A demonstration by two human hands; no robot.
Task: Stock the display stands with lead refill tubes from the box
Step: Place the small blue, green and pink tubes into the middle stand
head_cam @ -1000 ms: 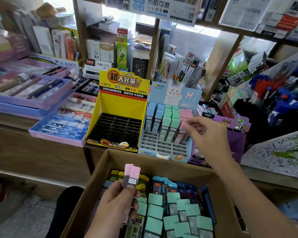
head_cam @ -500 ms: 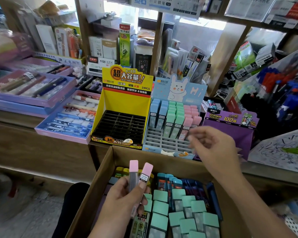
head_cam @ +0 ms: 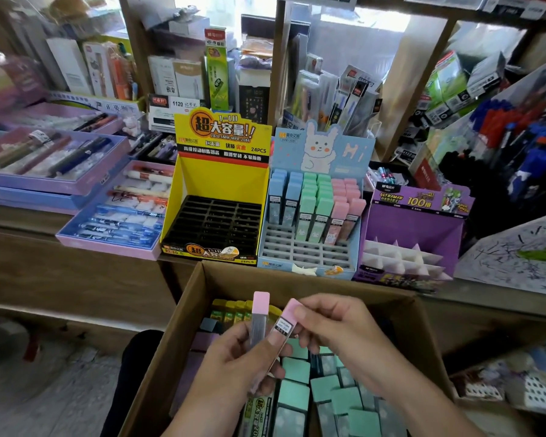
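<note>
The left hand (head_cam: 234,367) grips two pink-capped lead refill tubes (head_cam: 260,313) upright over an open cardboard box (head_cam: 183,326) full of tubes. The right hand (head_cam: 338,332) pinches the cap of the tilted tube (head_cam: 286,323) nearest it. Just behind the box stand an empty yellow display stand (head_cam: 221,181) and a partly filled blue bunny stand (head_cam: 309,250).

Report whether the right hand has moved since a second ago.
Yes. The right hand drew back from the blue rabbit-print display stand, down over the brown cardboard box, now pinching a pink-capped tube in the left hand.
</note>
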